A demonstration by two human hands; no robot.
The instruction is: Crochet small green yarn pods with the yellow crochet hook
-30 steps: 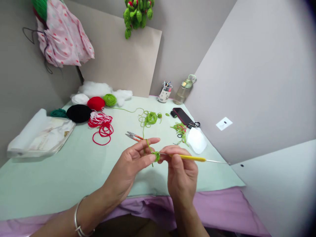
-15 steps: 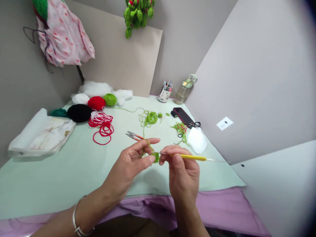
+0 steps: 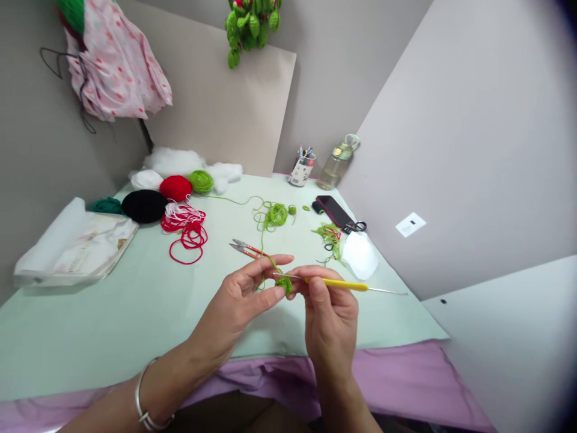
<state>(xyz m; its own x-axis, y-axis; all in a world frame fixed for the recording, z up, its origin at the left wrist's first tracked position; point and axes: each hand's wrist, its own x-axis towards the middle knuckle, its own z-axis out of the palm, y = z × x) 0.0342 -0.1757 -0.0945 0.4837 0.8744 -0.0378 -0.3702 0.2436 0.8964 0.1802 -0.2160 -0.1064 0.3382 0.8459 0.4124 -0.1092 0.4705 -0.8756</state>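
Note:
A small piece of green crochet [image 3: 284, 284] is pinched between the thumb and fingers of my left hand [image 3: 246, 297]. Green yarn [image 3: 262, 240] runs from the table up over my left forefinger to this piece. My right hand [image 3: 331, 313] grips a crochet hook [image 3: 345, 284] by its yellow handle, and the hook's metal tip lies at the top edge of the green piece. Fingertips of my right hand are close beside the piece; whether they touch it I cannot tell. Thread snips [image 3: 247, 248] with orange handles lie just behind my left fingers, partly covered by them.
Loose green yarn [image 3: 276, 215] lies behind my hands. Red yarn [image 3: 187, 240], a black yarn ball [image 3: 144, 206] and a plastic packet [image 3: 76, 246] are at left. A phone [image 3: 334, 210], yarn scraps [image 3: 330, 237], a bottle [image 3: 337, 165] and a pen cup [image 3: 302, 169] stand or lie at right.
My right hand and the crochet hook have shifted slightly left, with the hook's tip passing further over the green piece. The piece has turned a little in my left fingers.

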